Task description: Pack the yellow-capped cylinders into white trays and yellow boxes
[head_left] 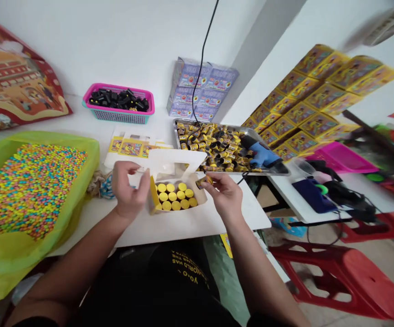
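My right hand [229, 193] pinches a small printed canister [202, 182] between thumb and fingers, at the right edge of an open carton [154, 200]. Inside this carton stand several canisters with round yellow tops [172, 196], packed in rows. The carton's white lid [164, 159] is folded up and back. To the carton's left is my left hand [130, 188], its fingers curled and thumb near the index finger. A pale bit shows between those fingertips, too small to name.
A metal tray [281, 170] of loose canisters holds a blue glove [263, 154]. Candies [33, 186] fill a yellow-lined tub at left. Behind are a pink-rimmed basket [120, 117] of black pieces, flat cartons [132, 147] and purple boxes [200, 88]. Yellow boxes [306, 104] are stacked right; a black cable [203, 45] hangs down.
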A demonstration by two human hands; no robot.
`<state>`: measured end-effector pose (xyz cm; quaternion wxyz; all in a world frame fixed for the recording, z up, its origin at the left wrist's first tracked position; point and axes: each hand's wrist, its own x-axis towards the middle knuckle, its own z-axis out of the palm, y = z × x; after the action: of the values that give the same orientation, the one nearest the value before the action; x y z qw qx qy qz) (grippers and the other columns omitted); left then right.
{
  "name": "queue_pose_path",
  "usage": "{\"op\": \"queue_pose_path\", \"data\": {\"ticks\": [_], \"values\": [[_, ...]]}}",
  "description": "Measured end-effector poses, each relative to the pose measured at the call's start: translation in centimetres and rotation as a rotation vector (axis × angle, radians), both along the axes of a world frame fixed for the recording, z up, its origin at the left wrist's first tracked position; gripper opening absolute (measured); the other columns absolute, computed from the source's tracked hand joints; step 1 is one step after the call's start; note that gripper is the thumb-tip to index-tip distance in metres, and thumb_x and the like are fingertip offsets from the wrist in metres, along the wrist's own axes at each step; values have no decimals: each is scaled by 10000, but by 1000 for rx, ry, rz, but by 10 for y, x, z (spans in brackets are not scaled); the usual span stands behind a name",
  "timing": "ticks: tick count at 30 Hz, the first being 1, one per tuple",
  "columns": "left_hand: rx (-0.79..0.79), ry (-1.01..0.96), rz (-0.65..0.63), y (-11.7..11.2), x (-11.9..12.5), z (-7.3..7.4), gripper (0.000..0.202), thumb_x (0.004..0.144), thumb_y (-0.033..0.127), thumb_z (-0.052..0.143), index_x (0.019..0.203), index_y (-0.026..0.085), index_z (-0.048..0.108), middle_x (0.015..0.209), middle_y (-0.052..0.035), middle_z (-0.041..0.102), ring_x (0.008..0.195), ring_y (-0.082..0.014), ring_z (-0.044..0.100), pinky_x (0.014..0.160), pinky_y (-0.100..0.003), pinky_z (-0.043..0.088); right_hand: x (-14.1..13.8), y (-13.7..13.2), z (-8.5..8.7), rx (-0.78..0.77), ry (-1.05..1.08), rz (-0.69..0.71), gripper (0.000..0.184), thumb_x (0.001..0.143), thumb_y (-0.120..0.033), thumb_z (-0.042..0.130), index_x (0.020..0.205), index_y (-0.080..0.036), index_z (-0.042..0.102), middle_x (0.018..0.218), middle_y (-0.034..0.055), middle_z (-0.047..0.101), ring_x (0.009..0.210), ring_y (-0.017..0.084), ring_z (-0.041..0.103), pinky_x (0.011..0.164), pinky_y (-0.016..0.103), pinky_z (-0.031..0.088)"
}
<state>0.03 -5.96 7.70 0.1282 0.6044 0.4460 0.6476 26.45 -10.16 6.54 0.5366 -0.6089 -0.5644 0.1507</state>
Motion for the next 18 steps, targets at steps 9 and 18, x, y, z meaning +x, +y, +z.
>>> {"op": "queue_pose_path", "data": {"ticks": [9, 18], "values": [[-383, 1421, -666, 26, 92, 31, 240, 832, 106, 563, 960, 171, 755, 956, -109, 756, 903, -249, 715, 726, -310, 514, -5, 21, -6, 97, -327, 160, 147, 817, -230, 685, 961, -236, 713, 1000, 76, 729, 914, 241, 662, 731, 378, 565], [-464, 1510, -639, 26, 94, 27, 302, 898, 179, 511, 1030, 189, 782, 1020, -117, 781, 995, -272, 726, 778, -319, 519, -2, 27, 7, 47, -548, 224, 127, 784, -170, 717, 890, -240, 725, 903, 50, 737, 909, 261, 637, 857, 413, 482]]}}
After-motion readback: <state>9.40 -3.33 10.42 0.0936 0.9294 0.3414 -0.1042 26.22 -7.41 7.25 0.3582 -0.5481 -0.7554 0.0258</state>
